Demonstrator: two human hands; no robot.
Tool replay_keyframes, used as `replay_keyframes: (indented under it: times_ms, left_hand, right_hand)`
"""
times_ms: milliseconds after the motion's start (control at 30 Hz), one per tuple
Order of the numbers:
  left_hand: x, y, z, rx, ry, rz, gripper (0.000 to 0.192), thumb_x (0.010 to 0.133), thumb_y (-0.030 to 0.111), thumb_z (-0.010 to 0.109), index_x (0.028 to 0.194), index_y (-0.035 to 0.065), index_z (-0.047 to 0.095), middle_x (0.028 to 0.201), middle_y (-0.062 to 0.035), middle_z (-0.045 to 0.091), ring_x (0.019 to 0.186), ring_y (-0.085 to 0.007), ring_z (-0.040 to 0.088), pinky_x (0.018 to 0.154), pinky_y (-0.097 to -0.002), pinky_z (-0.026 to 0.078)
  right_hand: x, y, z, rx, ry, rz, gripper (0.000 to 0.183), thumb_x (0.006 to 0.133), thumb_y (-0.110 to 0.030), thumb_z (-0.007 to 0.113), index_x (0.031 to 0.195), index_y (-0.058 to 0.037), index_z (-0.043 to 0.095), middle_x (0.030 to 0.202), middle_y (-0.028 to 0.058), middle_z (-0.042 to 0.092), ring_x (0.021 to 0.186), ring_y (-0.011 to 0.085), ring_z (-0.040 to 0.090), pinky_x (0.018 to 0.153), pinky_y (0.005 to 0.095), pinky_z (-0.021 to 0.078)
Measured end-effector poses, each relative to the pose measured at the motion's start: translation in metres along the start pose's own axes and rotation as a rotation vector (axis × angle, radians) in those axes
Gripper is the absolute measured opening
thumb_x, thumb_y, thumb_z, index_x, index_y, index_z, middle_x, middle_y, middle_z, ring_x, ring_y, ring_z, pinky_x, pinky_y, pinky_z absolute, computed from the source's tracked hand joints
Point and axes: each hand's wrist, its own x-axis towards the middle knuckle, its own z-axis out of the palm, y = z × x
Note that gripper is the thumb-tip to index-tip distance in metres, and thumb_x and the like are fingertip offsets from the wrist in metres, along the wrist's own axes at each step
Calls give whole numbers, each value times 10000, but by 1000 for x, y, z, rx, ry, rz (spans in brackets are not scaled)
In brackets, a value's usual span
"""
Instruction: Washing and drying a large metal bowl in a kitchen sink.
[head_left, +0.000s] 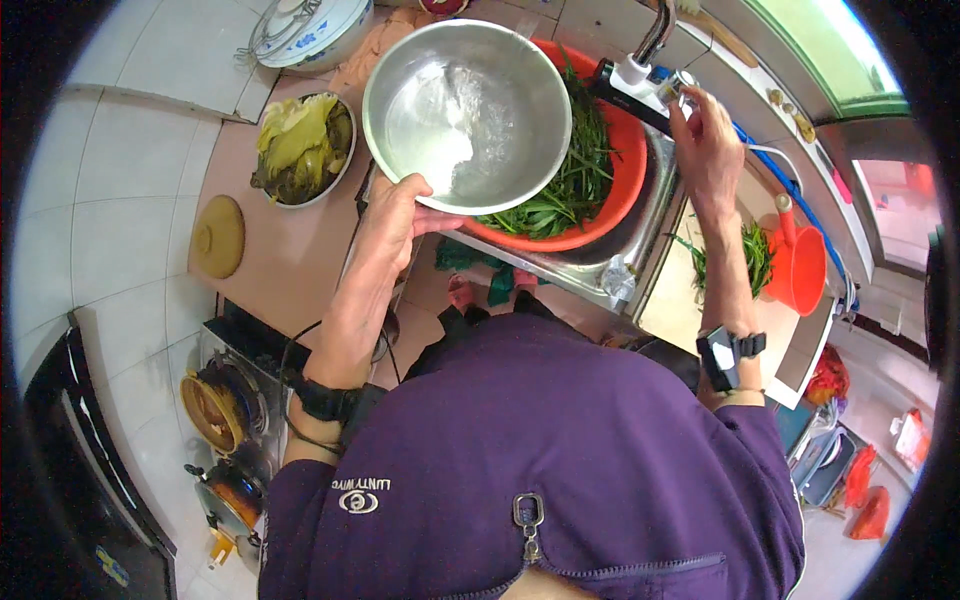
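Note:
My left hand (405, 214) grips the near left rim of a round metal basin (499, 120), thumb on the rim and fingers underneath. The basin looks wet inside and is held partly over a red plastic tub (630, 142) with long leafy greens (581, 172) in it. At the faucet (634, 75), my right hand (705, 139) has its fingertips at the metal handle (679, 82); whether they close on it is hard to tell. The tub sits over the steel sink (660, 172).
A bowl of yellow-green leafy vegetables (304, 146) and a round lid (219, 236) are on the left counter. More greens (754, 259) lie beside a red plastic dipper (799, 262) at the right. Pots (225, 499) stand on the stove at lower left.

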Motion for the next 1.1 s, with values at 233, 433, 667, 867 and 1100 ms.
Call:
replay_keyframes:
  times_ms: [233, 433, 667, 867, 1100]
  left_hand:
    - [-3, 6, 0, 116, 16, 71, 495, 748, 59, 453, 1183, -144, 333, 1007, -249, 558, 761, -303, 652, 589, -351, 599]
    - [5, -2, -9, 127, -39, 81, 655, 699, 20, 450, 1314, -6, 227, 1115, -240, 485, 787, -309, 637, 552, -347, 593]
    - [19, -29, -2, 50, -6, 162, 594, 734, 16, 459, 1297, 16, 266, 1165, -225, 456, 833, -300, 627, 552, -331, 591]
    - [31, -49, 13, -165, -9, 84, 349, 864, 79, 488, 1156, -80, 382, 1073, -224, 530, 948, -319, 595, 815, -424, 533]
    - [80, -67, 24, -501, -46, -326, 328, 800, -45, 445, 1111, -136, 398, 1078, -285, 508, 1041, -406, 524, 940, -493, 448]
  right_hand:
    - [-49, -20, 58, 751, -602, 392, 435, 841, -305, 630, 1072, 55, 548, 798, 122, 629, 666, 142, 606, 569, 276, 505]
    - [-10, -20, 87, 1047, -973, 668, 563, 811, -342, 655, 1165, 62, 486, 930, 123, 624, 777, 165, 625, 589, 246, 544]
    - [-8, -16, 96, 917, -916, 585, 446, 819, -201, 593, 1198, -1, 468, 1026, 119, 606, 886, 190, 608, 676, 304, 538]
    - [0, -20, 79, 619, -738, 454, 315, 794, -204, 509, 990, 37, 565, 848, 140, 635, 781, 231, 607, 672, 336, 476]
    - [2, -29, 76, 281, -358, 123, 267, 789, -159, 482, 977, 14, 562, 857, 251, 611, 846, 393, 596, 742, 428, 448]
